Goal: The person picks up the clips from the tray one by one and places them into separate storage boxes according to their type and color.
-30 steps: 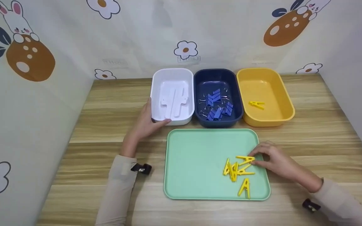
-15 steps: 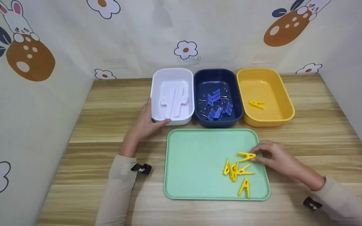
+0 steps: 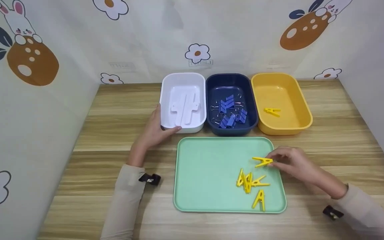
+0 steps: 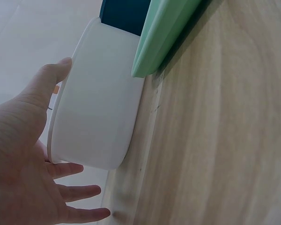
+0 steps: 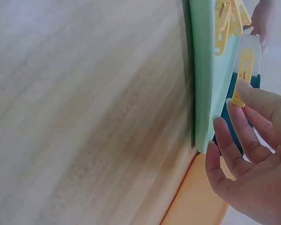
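My right hand (image 3: 297,165) pinches a yellow clothespin (image 3: 262,162) between thumb and fingertips, over the right part of the green tray (image 3: 208,166). In the right wrist view the clothespin (image 5: 246,63) points away from the fingertips, while the other fingers curl loosely. Several more yellow clothespins (image 3: 247,182) lie below it on the tray, one apart near the front edge. My left hand (image 3: 152,131) rests at the near left corner of the white bin (image 3: 167,83). Its thumb lies along the rim; the other fingers stretch out straight beside the wall in the left wrist view.
Beside the white bin, which holds long white plastic pieces (image 3: 185,108), stands a dark blue bin (image 3: 232,131) with several blue binder clips (image 3: 228,103). At the right is a yellow bin (image 3: 285,128) holding one yellow clothespin (image 3: 272,111). A patterned wall rises behind.
My right hand has lifted a clothespin off the group on the tray and moved it slightly back, toward the bins. The left hand has stayed in place.
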### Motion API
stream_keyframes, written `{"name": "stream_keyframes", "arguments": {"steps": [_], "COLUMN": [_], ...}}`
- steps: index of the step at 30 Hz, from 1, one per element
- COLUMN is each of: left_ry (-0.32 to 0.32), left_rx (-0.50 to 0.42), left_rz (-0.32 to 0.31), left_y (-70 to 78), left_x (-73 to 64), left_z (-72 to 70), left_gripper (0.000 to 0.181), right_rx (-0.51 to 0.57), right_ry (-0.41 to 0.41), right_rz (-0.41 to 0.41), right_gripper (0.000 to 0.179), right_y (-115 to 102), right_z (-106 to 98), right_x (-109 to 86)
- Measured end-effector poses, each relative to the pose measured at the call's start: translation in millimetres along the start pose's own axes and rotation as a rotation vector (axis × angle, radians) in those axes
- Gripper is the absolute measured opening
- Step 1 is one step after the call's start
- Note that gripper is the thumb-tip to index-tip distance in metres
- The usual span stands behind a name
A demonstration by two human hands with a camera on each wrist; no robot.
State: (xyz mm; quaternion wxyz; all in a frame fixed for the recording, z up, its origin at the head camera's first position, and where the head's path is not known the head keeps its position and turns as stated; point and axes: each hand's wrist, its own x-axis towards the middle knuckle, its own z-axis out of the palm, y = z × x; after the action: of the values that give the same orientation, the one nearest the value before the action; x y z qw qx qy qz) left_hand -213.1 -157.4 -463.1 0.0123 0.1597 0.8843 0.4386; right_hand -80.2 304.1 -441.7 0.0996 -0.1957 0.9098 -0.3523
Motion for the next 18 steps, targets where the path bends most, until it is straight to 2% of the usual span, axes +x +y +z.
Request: {"name": "stream_keyframes", "arguments": {"steps": [4,11,18], "left_ry": [-0.003,0.006,-0.004], "left_rx": [-0.005,-0.029,-0.018], "left_rz": [-0.011,0.051,0.014], "left_y": [-1.1,-2.5,-1.3], "left_x": [0.2,1.3,0.5], "left_z": [1.1,1.6,0.9], "left_gripper": [0.120,0.115,0.117], "right_rx": [-0.002,-0.027,-0.051], "right_ry": [0.037,0.122,0.180], "right_rz": [-0.005,-0.016,-0.035], "right_gripper": [0.017,0.015,0.016], "right_y": [0,-1,-1], "right_z": [-2,-8,-15], "right_x": [1.6,2.6,5.4]}}
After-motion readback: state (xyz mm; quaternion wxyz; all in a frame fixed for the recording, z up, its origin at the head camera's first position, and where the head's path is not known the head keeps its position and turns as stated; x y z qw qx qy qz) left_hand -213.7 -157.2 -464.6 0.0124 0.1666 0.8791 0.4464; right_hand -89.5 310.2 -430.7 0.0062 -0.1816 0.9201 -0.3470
